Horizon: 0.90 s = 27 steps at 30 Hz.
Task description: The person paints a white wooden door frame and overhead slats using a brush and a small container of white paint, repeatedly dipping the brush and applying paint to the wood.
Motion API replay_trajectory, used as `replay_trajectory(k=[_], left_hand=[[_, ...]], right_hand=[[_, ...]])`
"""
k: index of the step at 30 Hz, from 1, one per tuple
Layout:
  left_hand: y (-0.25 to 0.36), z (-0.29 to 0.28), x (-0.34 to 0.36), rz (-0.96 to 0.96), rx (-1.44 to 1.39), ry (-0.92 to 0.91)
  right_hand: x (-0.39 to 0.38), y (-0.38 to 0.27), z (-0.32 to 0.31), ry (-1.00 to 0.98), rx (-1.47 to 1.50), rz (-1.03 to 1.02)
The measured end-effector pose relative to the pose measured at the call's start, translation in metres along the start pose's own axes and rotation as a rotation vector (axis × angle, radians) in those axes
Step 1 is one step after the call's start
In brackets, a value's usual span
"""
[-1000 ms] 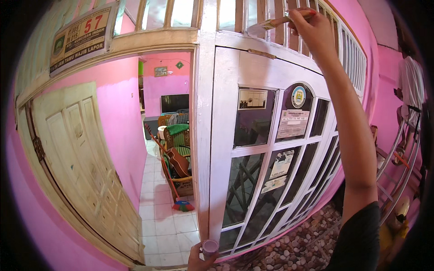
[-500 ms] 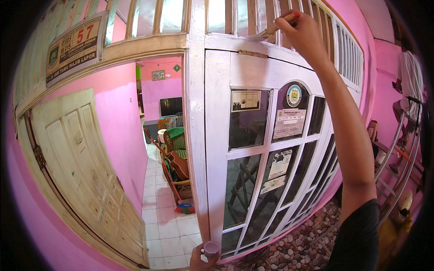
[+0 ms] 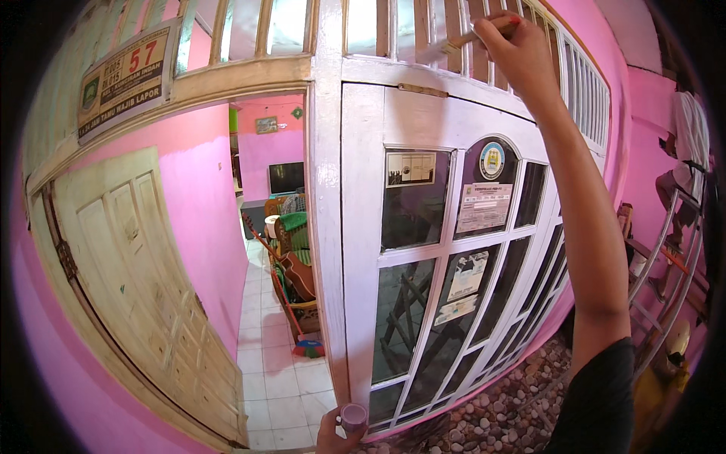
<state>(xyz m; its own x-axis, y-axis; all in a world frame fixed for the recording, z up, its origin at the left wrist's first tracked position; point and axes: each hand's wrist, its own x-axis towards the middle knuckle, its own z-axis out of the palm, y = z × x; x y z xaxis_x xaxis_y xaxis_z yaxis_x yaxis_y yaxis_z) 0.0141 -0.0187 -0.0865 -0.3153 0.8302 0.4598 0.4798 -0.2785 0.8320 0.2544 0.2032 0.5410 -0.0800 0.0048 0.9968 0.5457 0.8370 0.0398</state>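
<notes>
At 1 o'clock, your right hand (image 3: 514, 49) has its fingers clamped on the handle of a paintbrush (image 3: 456, 42), bristles pointing toward 8 o'clock at the foot of the slats (image 3: 432, 26), just above the white rail (image 3: 370, 69) — whether they touch it, you cannot tell. At 6 o'clock your left hand (image 3: 331, 434) has its fingers closed around a small round cup (image 3: 353, 415), upright beside the lower edge of the white paned door (image 3: 363, 151). An unpainted-looking wooden door (image 3: 136, 280) stands at 9 o'clock; pebbles (image 3: 491, 408) lie at 5, a metal ladder (image 3: 656, 284) at 3.
</notes>
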Motion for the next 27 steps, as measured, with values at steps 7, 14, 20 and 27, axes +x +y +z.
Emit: replay_trajectory(k=[7, 14, 20, 27], left_hand=[[0.011, -0.005, 0.002, -0.006, -0.021, -0.055], [0.016, -0.009, 0.001, -0.081, -0.031, -0.106], [0.014, -0.009, 0.004, 0.024, 0.016, -0.064], [0.002, -0.011, 0.003, 0.154, 0.051, -0.07]], right_hand=[[-0.019, -0.029, 0.033, 0.002, 0.247, -0.103], [-0.01, -0.023, 0.014, 0.027, 0.167, -0.076], [-0.022, -0.027, 0.031, 0.036, 0.092, -0.131], [-0.019, -0.028, 0.014, 0.062, -0.05, -0.07]])
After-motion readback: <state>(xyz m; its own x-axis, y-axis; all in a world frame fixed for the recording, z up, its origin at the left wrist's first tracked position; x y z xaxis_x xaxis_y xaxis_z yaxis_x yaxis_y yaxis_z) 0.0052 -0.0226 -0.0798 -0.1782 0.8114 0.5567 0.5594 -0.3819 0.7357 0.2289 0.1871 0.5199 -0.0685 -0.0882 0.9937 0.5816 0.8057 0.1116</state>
